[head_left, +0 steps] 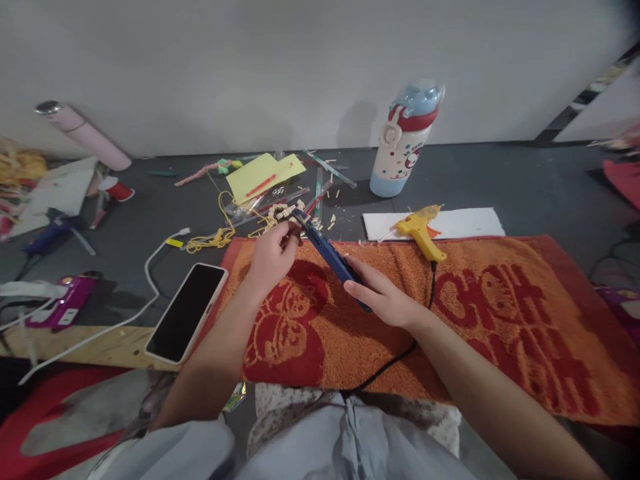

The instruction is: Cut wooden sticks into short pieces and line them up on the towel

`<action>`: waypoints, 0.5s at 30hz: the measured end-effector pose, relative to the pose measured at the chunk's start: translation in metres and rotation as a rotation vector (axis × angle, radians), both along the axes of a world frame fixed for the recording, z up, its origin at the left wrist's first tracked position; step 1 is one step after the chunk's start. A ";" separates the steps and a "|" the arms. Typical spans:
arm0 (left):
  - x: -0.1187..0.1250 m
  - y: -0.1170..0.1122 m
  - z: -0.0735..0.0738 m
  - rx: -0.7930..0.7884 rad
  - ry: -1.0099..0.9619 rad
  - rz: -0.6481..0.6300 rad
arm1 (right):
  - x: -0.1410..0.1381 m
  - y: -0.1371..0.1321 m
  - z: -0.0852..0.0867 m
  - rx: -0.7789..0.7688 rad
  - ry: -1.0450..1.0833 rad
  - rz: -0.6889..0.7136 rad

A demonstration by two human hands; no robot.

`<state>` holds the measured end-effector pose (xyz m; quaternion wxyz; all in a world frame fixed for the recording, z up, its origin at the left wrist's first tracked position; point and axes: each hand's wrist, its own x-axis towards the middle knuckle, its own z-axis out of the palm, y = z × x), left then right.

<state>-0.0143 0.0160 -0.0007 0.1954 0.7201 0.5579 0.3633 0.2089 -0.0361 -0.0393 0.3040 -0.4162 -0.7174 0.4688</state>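
My right hand point(377, 291) is wrapped round a long dark-blue tool point(330, 255), slanting up and left over the towel; its exact kind I cannot make out. The tool's dark tip meets the fingers of my left hand point(274, 252). Those fingers are closed in a pinch, and what they hold is hidden. Just beyond them sits a cluster of small pale pieces point(286, 213). More short pale stick pieces point(332, 220) lie scattered on the dark table. Under both hands spreads an orange and red towel point(390, 347).
A yellow hot glue gun point(423, 232) rests on a white board point(475, 222). Behind it stands a tumbler point(404, 143). Yellow paper point(260, 177) and yellow cord point(213, 240) lie at the back. A phone point(187, 313) is at the left, near a pink flask point(85, 137).
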 end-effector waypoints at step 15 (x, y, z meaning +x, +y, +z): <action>0.004 -0.003 -0.003 0.003 0.211 0.068 | 0.004 0.006 0.011 -0.208 0.312 -0.169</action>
